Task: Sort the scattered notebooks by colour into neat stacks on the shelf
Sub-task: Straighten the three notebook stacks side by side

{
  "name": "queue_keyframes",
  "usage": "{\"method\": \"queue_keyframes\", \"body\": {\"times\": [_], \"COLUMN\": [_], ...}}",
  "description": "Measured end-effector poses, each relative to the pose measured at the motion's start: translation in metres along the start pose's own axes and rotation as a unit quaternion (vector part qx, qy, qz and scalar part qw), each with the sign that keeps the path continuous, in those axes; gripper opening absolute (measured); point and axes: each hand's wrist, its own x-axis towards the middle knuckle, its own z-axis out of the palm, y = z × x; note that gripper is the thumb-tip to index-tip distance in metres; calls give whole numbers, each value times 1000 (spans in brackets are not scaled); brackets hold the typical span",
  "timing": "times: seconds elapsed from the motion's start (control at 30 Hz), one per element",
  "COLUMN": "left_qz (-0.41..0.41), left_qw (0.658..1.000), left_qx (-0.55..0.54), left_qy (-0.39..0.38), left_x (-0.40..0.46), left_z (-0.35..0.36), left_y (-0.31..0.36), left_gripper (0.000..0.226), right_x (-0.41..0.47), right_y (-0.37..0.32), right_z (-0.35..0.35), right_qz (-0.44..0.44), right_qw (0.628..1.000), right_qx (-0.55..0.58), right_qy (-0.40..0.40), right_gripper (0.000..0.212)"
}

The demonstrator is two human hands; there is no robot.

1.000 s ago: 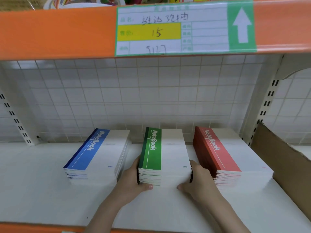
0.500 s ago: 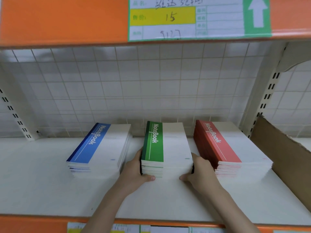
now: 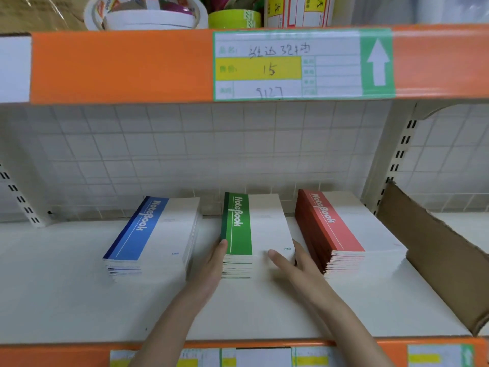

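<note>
White grid backing [image 3: 185, 144], orange shelf edge [image 3: 119, 64]

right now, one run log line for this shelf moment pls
left hand: flat on green notebook stack left side | right hand: fingers on its right front corner | blue notebook stack, red notebook stack: untouched

Three stacks of notebooks are set side by side on the white shelf [image 3: 66, 300], near its tiled back wall. The green stack [image 3: 254, 234] is placed in the middle, squared up, its covers white with a green spine band lettered "NoteBook". The blue stack [image 3: 156, 234] is laid to the left of the green stack, angled slightly, with lower edges a little uneven. The red stack [image 3: 346, 229] is laid to the right of the green stack, fanned slightly at its front edge.
</note>
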Motion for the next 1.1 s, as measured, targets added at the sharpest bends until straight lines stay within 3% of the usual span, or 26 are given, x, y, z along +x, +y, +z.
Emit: {"method": "queue_keyframes", "body": {"times": [0.17,0.27,0.33,0.4,0.47,0.57,0.73,0.83,1.0,1.1], "left_qz": [14,21,39,94,179,263,307,301,207,154], "left_qw": [998,996,995,983,951,920,909,920,962,979], "left_qx": [27,32,63,152,253,290,282,241,101,28], "left_qy": [-52,-80,-74,-42,10,29,-12,-66,-145,-127], "left_x": [-10,-17,-22,-31,-41,-60,-74,-73,-64,-44], "left_z": [-1,-6,-9,-8,-3,10,36,61,119,155], "left_y": [14,25,30,37,42,55,78,91,104,110], "left_gripper": [45,54,60,61,61,56,46,44,45,31], "right_x": [2,1,-4,-11,-18,-23,-20,-14,3,17], "right_y": [-1,-6,-12,-20,-30,-42,-51,-45,-26,-14], "right_z": [0,-1,-6,-10,-15,-26,-61,-90,-131,-150], "right_qz": [11,20,-11,-71,-121,-164,-182,-166,-96,-33], "right_qw": [1000,999,995,986,978,965,947,935,932,940], "right_qx": [6,-17,-52,-79,-99,-134,-165,-193,-192,-192], "right_qy": [-7,29,86,129,138,153,208,247,292,281], "right_gripper": [30,55,58,46,33,32,28,30,34,30]}}
